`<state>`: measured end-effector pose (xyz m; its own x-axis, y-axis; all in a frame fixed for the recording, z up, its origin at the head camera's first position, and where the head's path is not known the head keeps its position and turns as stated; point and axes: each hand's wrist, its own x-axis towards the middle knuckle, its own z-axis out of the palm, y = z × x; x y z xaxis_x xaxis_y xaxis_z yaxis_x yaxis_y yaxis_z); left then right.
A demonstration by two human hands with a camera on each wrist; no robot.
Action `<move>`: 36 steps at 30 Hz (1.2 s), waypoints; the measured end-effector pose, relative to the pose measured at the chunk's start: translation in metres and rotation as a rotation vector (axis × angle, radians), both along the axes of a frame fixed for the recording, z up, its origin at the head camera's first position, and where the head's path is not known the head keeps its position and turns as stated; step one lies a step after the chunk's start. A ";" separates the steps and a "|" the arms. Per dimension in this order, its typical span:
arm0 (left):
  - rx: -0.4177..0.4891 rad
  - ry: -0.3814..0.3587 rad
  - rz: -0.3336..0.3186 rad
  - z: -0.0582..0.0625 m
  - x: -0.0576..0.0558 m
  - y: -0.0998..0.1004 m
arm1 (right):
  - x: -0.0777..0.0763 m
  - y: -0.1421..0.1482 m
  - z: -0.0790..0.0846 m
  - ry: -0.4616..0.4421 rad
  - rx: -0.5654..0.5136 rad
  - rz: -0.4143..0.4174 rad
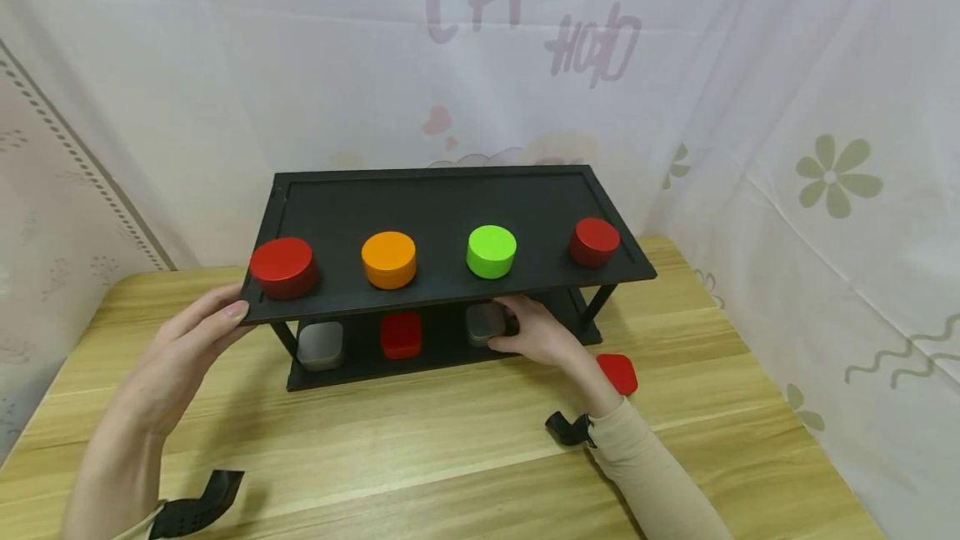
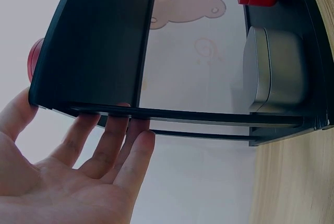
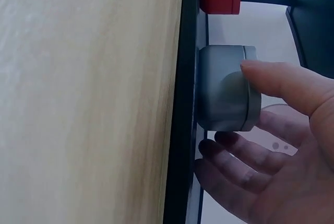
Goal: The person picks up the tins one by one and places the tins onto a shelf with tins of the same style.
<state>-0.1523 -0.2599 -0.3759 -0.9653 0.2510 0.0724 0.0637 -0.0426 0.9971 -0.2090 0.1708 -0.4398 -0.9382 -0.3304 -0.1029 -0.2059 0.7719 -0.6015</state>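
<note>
A black two-tier rack (image 1: pixel 442 198) stands on the wooden table. My left hand (image 1: pixel 176 352) grips its top tier at the left front corner, the thumb on the edge and the fingertips tucked against the side bar in the left wrist view. On the lower tier, my right hand (image 1: pixel 538 333) pinches a silver rounded-square tin (image 3: pixel 224 88) between thumb and index finger. The tin still touches the tier, and the other fingers hang loosely beside it. Left of it on that tier are a red square tin (image 1: pixel 401 335) and another silver tin (image 2: pixel 279 70).
Along the top tier's front stand a red round tin (image 1: pixel 284 267), an orange one (image 1: pixel 388 259), a green one (image 1: pixel 491 252) and a smaller red one (image 1: pixel 595 242). A red square tin (image 1: pixel 618 373) lies on the table (image 1: pixel 420 457) beyond my right forearm. Printed curtains hang behind.
</note>
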 end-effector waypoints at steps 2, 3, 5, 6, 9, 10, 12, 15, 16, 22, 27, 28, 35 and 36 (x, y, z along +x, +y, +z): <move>-0.004 -0.001 0.003 0.000 0.000 0.000 | 0.002 0.002 0.001 -0.001 -0.021 -0.013; -0.007 -0.002 0.004 0.000 0.000 0.000 | 0.003 0.002 0.001 0.003 -0.031 -0.018; -0.009 -0.004 0.007 -0.001 0.000 0.000 | 0.004 0.004 0.002 0.014 -0.046 -0.022; -0.009 -0.004 0.009 -0.001 0.000 0.000 | 0.005 0.005 0.002 0.021 -0.047 -0.023; -0.007 -0.002 0.009 -0.001 0.000 0.001 | 0.007 0.007 0.003 0.038 -0.060 -0.022; -0.005 0.000 0.008 -0.001 0.000 0.001 | 0.007 0.008 0.003 0.041 -0.066 -0.024; -0.002 0.005 0.008 0.000 0.000 0.001 | 0.009 0.010 0.004 0.048 -0.082 -0.026; 0.006 0.014 0.008 0.000 0.000 0.001 | 0.011 0.013 0.005 0.062 -0.107 -0.033; 0.011 0.018 0.007 0.000 0.000 0.001 | 0.012 0.014 0.006 0.067 -0.114 -0.036; 0.035 0.026 0.000 -0.001 0.000 0.001 | 0.016 0.020 0.007 0.099 -0.109 -0.046; 0.044 0.016 -0.002 -0.001 0.000 0.000 | 0.022 0.026 0.011 0.133 -0.098 -0.051; 0.044 0.015 -0.002 -0.002 0.000 0.000 | 0.023 0.026 0.012 0.139 -0.095 -0.053; 0.046 0.020 -0.003 -0.003 0.000 0.000 | 0.033 0.035 0.015 0.203 -0.071 -0.069; 0.047 0.018 -0.007 -0.003 0.000 0.000 | 0.034 0.037 0.016 0.214 -0.072 -0.069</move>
